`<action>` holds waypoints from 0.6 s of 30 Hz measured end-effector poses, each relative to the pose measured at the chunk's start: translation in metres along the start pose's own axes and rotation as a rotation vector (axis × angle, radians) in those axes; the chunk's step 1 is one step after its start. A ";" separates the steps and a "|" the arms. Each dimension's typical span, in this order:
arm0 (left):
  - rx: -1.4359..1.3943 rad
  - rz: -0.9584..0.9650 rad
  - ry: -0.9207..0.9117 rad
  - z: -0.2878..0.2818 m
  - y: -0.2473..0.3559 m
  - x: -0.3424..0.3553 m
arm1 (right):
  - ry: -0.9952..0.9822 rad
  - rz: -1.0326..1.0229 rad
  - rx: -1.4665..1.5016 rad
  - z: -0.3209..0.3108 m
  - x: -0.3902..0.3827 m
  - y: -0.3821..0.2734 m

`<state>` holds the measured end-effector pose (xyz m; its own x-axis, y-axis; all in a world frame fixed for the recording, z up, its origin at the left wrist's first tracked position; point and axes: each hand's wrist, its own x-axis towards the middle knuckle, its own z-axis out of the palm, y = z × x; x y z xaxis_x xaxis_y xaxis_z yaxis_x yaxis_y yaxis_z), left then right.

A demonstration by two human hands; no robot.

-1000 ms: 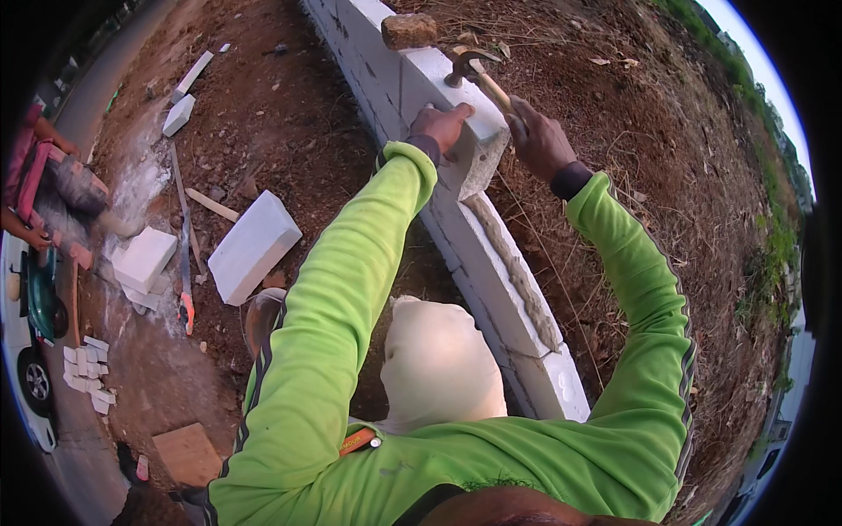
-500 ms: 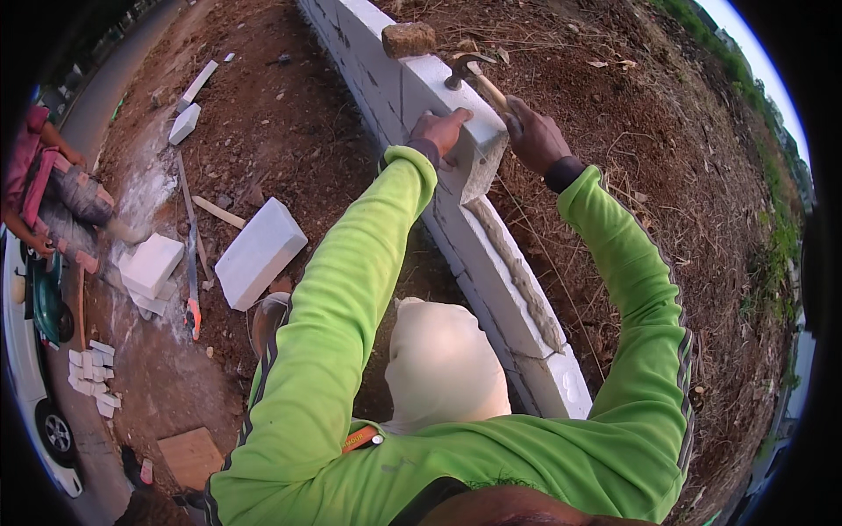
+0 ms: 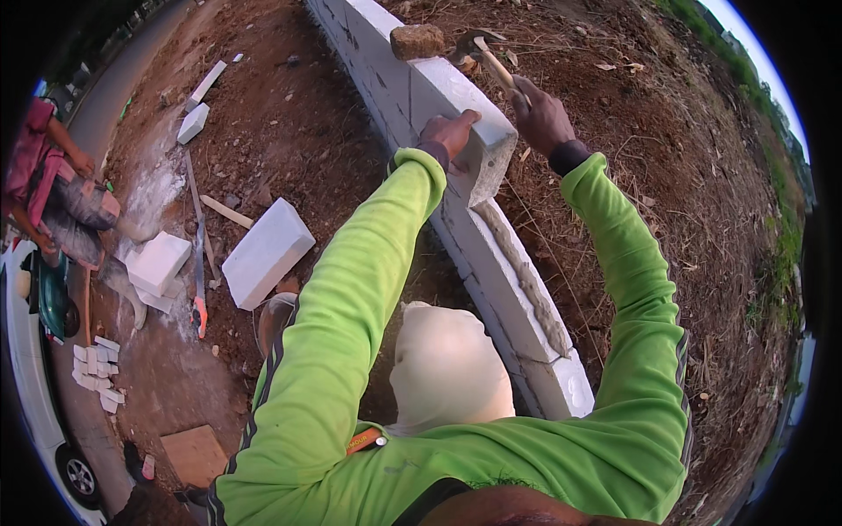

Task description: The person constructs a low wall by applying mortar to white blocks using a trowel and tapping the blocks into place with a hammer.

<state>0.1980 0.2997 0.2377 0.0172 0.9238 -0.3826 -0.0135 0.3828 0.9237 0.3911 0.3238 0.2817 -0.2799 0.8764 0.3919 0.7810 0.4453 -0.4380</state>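
Head view, upper centre: the right hand (image 3: 542, 116) grips the hammer (image 3: 494, 64), now off the white block (image 3: 463, 90), apparently breaking contact; the left hand (image 3: 450, 133) touches it, grip unclear.

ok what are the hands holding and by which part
The right hand holds the hammer by its handle. The left hand touches the white block at its edge; any grip is unclear.
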 end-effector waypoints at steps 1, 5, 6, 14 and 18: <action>0.004 0.009 -0.016 -0.002 0.001 0.001 | 0.056 0.026 0.030 0.006 -0.004 0.001; 0.024 0.041 0.007 -0.003 -0.008 0.022 | -0.078 -0.078 -0.116 -0.012 0.008 0.015; 0.031 0.045 0.027 -0.006 -0.010 0.027 | -0.002 -0.118 -0.080 -0.016 0.002 0.015; 0.002 0.044 -0.051 -0.008 -0.004 0.005 | -0.151 0.182 0.118 -0.093 -0.157 0.074; 0.002 0.064 -0.030 -0.006 -0.006 0.004 | -0.326 0.157 0.016 -0.089 -0.230 0.111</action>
<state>0.1917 0.3015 0.2306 0.0462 0.9457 -0.3216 -0.0134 0.3225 0.9465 0.5915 0.1550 0.2145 -0.3221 0.9458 0.0416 0.8205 0.3009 -0.4860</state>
